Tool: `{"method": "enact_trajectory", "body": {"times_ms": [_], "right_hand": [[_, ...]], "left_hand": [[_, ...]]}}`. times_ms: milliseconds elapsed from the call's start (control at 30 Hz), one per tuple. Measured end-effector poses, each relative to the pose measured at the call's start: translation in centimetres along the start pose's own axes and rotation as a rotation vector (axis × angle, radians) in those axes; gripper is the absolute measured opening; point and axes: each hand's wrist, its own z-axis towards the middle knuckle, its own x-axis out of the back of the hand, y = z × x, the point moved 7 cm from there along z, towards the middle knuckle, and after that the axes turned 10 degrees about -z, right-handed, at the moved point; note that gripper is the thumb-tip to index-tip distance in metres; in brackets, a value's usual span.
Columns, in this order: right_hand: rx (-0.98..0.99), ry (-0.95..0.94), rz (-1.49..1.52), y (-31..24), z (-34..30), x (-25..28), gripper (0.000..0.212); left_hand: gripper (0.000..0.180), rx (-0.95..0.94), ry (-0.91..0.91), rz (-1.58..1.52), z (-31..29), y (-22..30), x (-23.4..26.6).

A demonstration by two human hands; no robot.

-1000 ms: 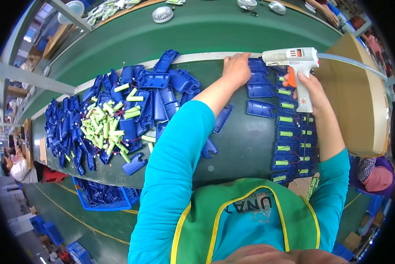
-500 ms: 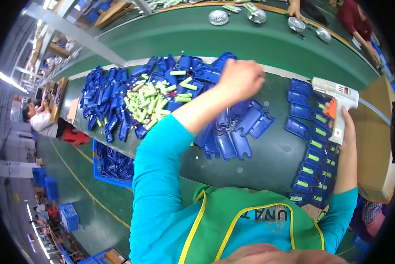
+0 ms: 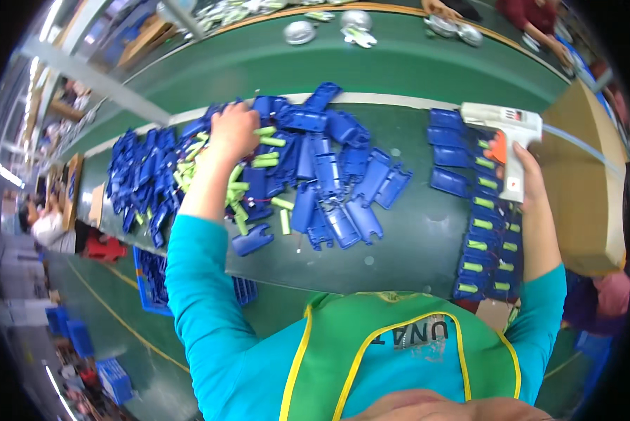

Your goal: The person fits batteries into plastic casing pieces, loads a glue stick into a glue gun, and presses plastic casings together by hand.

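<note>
My right hand is wrapped round the handle of a white glue gun with an orange trigger, its nozzle pointing left. Under and beside it run rows of blue plastic shells; many hold a light green battery cell. My left hand is down at the heap of green cells and blue casings, fingers curled and fingertips hidden, so what they grip cannot be made out. Just right of that heap, loose blue shells lie overlapping on the dark table.
A cardboard box stands at the right edge, with the gun's pale cord in front. Beyond the table runs a green conveyor belt carrying silvery round parts. A blue crate sits below the table's left. Other people work at the far side.
My left hand has moved left, from above the loose shells down to the cell heap. The right hand still holds the glue gun. The whole view has shifted a little.
</note>
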Motion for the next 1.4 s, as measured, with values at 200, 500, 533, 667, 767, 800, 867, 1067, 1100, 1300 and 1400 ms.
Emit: {"method": "enact_trajectory", "body": {"times_ms": [200, 500, 533, 667, 767, 800, 867, 1067, 1100, 1300, 1400], "right_hand": [[-0.012, 0.01, -0.101, 0.3, -0.4, -0.2, 0.047], [-0.077, 0.045, -0.205, 1.2, -0.5, 0.1, 0.045], [-0.092, 0.054, -0.217, 1.2, -0.5, 0.1, 0.045], [-0.126, 0.069, -0.253, 1.9, -0.4, 0.4, 0.047], [-0.146, 0.08, -0.244, 2.1, -0.6, 0.7, 0.049], [-0.145, 0.08, -0.243, 2.2, -0.5, 0.7, 0.049], [-0.146, 0.078, -0.238, 2.4, -0.5, 0.7, 0.049], [-0.107, 0.102, -0.289, 2.0, -1.2, 0.8, 0.044], [-0.11, 0.097, -0.291, 2.0, -1.1, 0.6, 0.044], [-0.066, 0.103, -0.298, 1.8, -0.4, -0.2, 0.039], [0.011, 0.123, -0.287, 1.8, 0.3, -0.4, 0.036]], "left_hand": [[0.018, -0.038, -0.021, -1.487, 1.2, 6.6, 4.0], [0.022, -0.067, -0.239, -1.853, 11.2, 25.9, -4.4], [0.02, -0.096, -0.177, -1.748, 12.1, 27.6, -5.3], [0.016, -0.183, 0.153, -1.217, 13.1, 31.8, -6.3], [0.014, -0.181, 0.155, -1.075, 13.0, 33.5, -7.1], [0.014, -0.22, 0.257, -1.013, 12.6, 33.5, -7.2], [0.015, -0.257, 0.355, -0.946, 12.4, 33.4, -7.5], [0.009, -0.262, 0.309, -1.1, 13.6, 32.8, -8.8], [0.009, -0.264, 0.308, -1.104, 13.8, 32.8, -8.9], [0.008, -0.239, 0.307, -1.093, 13.9, 32.8, -9.2], [0.008, -0.24, 0.292, -1.108, 13.9, 32.8, -9.1]]}}
